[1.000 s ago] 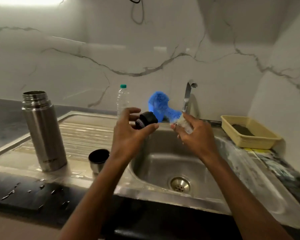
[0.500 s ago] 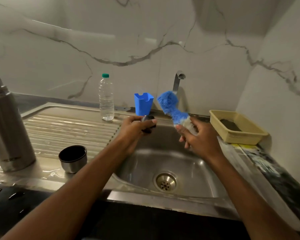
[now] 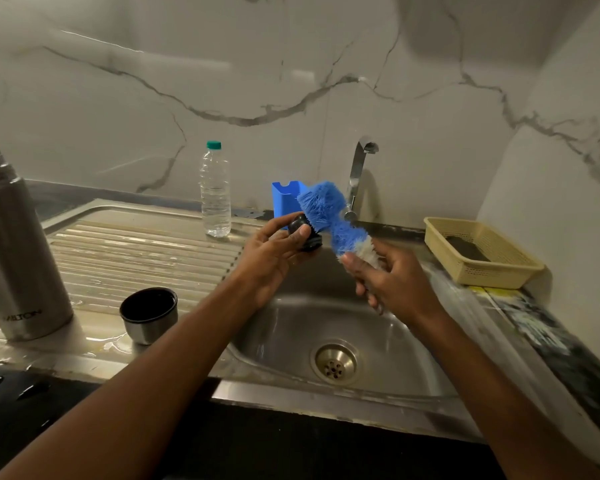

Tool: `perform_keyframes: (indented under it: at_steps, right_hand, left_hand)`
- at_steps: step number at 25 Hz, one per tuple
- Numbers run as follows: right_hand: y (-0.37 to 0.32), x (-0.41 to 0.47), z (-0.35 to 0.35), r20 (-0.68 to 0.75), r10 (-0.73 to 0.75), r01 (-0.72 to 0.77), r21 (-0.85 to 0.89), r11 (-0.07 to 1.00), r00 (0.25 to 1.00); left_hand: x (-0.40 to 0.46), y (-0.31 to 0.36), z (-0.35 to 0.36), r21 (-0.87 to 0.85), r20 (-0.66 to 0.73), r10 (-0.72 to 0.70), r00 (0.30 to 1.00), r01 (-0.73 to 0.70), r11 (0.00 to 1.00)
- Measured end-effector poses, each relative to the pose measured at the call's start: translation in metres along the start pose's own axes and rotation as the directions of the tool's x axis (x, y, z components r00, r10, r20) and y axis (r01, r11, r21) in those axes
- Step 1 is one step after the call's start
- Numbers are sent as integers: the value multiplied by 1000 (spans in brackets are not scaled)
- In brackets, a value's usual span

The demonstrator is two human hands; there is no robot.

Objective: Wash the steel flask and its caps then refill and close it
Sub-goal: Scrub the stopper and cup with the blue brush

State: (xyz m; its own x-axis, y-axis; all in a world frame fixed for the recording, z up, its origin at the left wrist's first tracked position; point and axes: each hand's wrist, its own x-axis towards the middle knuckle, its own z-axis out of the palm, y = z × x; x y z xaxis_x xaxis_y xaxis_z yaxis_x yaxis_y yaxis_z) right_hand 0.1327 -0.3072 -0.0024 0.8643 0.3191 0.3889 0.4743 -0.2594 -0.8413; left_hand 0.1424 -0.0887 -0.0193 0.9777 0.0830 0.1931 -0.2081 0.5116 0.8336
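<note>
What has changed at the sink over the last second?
The right hand swung the blue bristle brush leftward until its bristles met the small black inner cap gripped by the left hand. Steel flask, steel outer cup cap and plastic bottle stayed put.

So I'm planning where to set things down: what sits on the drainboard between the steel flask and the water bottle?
Head view: only the steel cup cap, near the steel flask; ribbed drainboard runs bare to the water bottle.
</note>
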Motion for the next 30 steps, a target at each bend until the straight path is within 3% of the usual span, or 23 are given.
perform_keyframes:
  at_steps: [4, 8, 12, 18, 23, 27, 30]
  right_hand:
    - [1, 0, -3, 38, -14, 15, -23, 1000, 999]
    - [6, 1, -7, -19, 26, -27, -53, 998, 999]
    - [8, -2, -7, 87, 14, -12, -20, 1000, 996]
    - [11, 0, -5, -43, 1, -7, -139, 990, 999]
    - [9, -1, -5, 88, -51, 57, -72, 996, 995]
    - [14, 2, -9, -40, -4, -1, -120, 993, 999]
    - [16, 1, -12, 27, -8, 10, -53, 999, 1000]
  left_hand:
    - [-2, 6, -1, -15, -15, 25, 1000, -25, 1000]
    - [-5, 5, 0, 30, -23, 25, 999, -25, 999]
    - [-4, 5, -3, -2, -28, 8, 1000, -8, 1000]
    - [-4, 5, -1, -41, -30, -14, 999, 13, 999]
    - [-5, 8, 2, -64, -11, -54, 998, 53, 997]
    - [-4, 9, 1, -76, 3, -47, 999, 47, 996]
    - [-3, 8, 1, -78, 3, -49, 999, 49, 996]
